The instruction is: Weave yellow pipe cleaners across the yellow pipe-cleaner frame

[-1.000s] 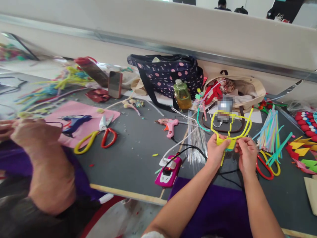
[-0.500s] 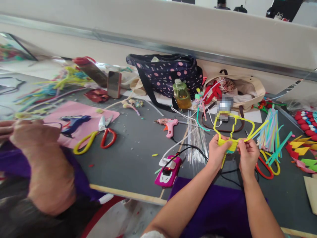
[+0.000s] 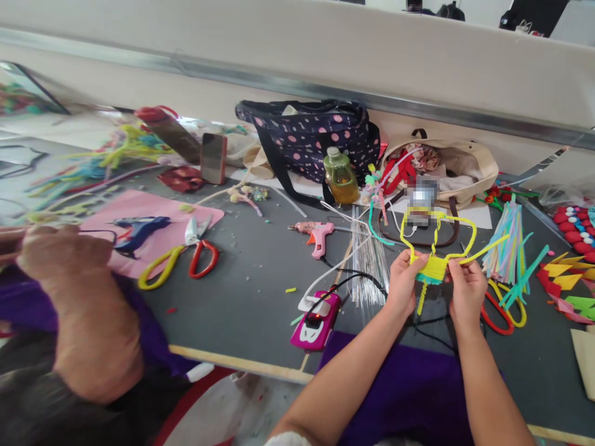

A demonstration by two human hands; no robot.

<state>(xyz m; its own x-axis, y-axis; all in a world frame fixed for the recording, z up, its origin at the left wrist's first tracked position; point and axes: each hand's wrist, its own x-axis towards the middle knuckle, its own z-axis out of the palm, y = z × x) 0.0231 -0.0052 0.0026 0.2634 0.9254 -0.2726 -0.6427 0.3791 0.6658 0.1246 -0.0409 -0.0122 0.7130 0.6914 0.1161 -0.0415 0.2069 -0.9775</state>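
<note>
A yellow pipe-cleaner piece (image 3: 433, 269) with a green lower edge, wire loops above and a twisted stem below is held between both hands. My left hand (image 3: 403, 284) pinches its left side, thumb on the front. At its right side my right hand (image 3: 466, 286) is closed on the edge, where a loose yellow strand runs up to the right. Just beyond the loops lies a phone-like device (image 3: 421, 210), partly blurred. Red-and-yellow scissors (image 3: 499, 317) lie beside my right hand, under some green pipe cleaners.
A pink glue gun (image 3: 320, 237), magenta power block (image 3: 316, 322) and silver wires (image 3: 367, 266) lie left of my hands. Pastel pipe cleaners (image 3: 506, 248) are at right. Behind stand a bottle (image 3: 341, 179) and patterned bag (image 3: 302, 142). Another person's hand (image 3: 65, 254) is far left.
The yellow piece has tilted so its flat woven part faces more toward me and its stem shows more fully. My left hand has shifted slightly left, off the piece's middle.
</note>
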